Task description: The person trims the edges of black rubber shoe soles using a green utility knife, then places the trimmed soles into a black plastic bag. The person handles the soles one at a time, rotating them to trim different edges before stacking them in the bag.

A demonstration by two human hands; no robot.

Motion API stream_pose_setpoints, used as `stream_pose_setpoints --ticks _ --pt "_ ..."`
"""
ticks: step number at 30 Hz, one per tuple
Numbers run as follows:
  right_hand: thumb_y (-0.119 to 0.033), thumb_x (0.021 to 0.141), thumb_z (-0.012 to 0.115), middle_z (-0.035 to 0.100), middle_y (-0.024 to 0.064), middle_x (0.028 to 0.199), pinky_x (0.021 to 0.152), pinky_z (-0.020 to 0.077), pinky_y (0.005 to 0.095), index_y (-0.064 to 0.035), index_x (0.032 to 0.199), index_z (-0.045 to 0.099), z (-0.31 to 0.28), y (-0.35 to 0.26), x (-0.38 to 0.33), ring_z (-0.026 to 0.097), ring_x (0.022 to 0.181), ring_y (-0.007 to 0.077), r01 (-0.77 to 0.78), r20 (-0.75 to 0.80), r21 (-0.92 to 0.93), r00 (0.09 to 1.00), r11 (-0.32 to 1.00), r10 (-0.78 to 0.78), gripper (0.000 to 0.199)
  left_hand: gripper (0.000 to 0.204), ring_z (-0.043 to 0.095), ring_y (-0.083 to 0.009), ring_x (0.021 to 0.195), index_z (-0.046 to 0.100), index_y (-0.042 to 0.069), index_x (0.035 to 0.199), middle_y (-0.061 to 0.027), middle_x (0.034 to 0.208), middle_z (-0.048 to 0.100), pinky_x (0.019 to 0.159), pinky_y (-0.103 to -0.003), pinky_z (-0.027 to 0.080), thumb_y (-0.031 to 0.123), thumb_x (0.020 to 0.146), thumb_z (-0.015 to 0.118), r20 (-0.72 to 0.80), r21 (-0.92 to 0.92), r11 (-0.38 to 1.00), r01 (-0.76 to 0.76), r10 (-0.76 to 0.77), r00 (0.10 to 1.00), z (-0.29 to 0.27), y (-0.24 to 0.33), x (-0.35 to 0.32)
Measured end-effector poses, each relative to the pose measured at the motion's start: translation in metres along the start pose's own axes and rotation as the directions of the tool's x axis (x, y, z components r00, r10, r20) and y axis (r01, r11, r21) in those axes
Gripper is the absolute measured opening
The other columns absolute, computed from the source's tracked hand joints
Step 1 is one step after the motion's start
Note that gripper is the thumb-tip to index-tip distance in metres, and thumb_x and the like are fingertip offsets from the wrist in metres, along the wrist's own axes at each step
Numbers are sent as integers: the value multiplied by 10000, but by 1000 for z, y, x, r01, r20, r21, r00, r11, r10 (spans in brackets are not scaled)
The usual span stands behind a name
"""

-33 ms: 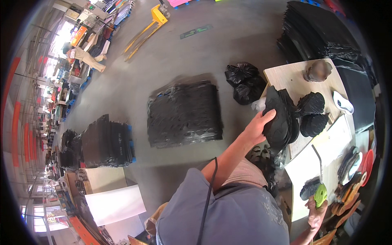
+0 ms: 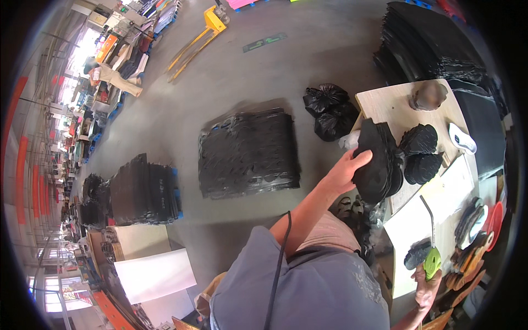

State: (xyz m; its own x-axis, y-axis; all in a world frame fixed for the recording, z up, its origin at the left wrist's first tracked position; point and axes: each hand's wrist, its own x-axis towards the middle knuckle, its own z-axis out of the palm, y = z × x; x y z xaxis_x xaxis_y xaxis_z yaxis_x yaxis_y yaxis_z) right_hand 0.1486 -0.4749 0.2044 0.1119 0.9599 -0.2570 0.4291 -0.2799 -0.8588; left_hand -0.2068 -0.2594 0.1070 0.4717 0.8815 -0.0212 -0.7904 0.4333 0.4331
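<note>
My left hand (image 2: 352, 171) is closed on a black sole-shaped sheet (image 2: 375, 157), thumb on its face, at the table's left edge. That sheet stands in front of a stack of similar dark pieces, partly hidden by it. Two more piles of black soles (image 2: 422, 168) lie just to the right. My right hand (image 2: 426, 289), lower right, grips a green air blow gun (image 2: 432, 263) with a long thin nozzle bent at its tip. A small dark flat piece (image 2: 418, 254) lies on white paper beside the gun.
The pale wooden table (image 2: 385, 99) carries a brownish round object (image 2: 429, 95), a white insole-shaped piece (image 2: 462, 138) and paper sheets (image 2: 434, 209). Wooden shapes (image 2: 467, 253) line its right side. Black bags (image 2: 330, 113), stacked black sheets (image 2: 250, 153) and a yellow pallet jack (image 2: 213, 21) stand on the floor.
The black sheet in my left hand has tilted slightly, showing a little more of its face. My right hand and the blow gun have stayed in place.
</note>
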Motion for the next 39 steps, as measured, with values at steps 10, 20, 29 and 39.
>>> stream_pose_setpoints --ticks 10,20,29,39 --pt "-215 879 777 698 165 823 670 511 403 2 1012 719 -18 -5 -5 657 763 282 -161 98 -483 967 861 236 261 801 618 -263 1253 502 -122 1429 -216 1376 633 1074 -385 482 274 834 862 -133 975 118 188 -366 921 3 32 -33" --pt "-262 879 812 665 198 831 700 489 443 36 1042 707 -4 -10 7 632 776 367 370 393 -538 905 757 -164 356 676 683 -247 1053 611 -61 1335 -191 1180 723 974 -334 512 198 756 843 -130 985 -11 172 -706 696 -8 -13 -33" --pt "-202 886 784 703 187 775 653 491 405 42 1053 711 -10 -22 -7 648 662 316 -155 297 -337 919 929 261 305 629 680 -209 1049 622 -87 1293 -138 1195 720 970 -326 521 164 765 856 -51 908 255 332 -719 693 -44 -24 -24" --pt "-148 922 762 727 125 805 660 506 355 8 1090 726 25 -13 -27 624 661 172 -231 186 -197 945 953 268 233 449 544 -333 1339 531 43 1452 -115 1440 597 1159 -533 404 298 1083 524 174 -389 884 259 -205 963 -79 -74 5"
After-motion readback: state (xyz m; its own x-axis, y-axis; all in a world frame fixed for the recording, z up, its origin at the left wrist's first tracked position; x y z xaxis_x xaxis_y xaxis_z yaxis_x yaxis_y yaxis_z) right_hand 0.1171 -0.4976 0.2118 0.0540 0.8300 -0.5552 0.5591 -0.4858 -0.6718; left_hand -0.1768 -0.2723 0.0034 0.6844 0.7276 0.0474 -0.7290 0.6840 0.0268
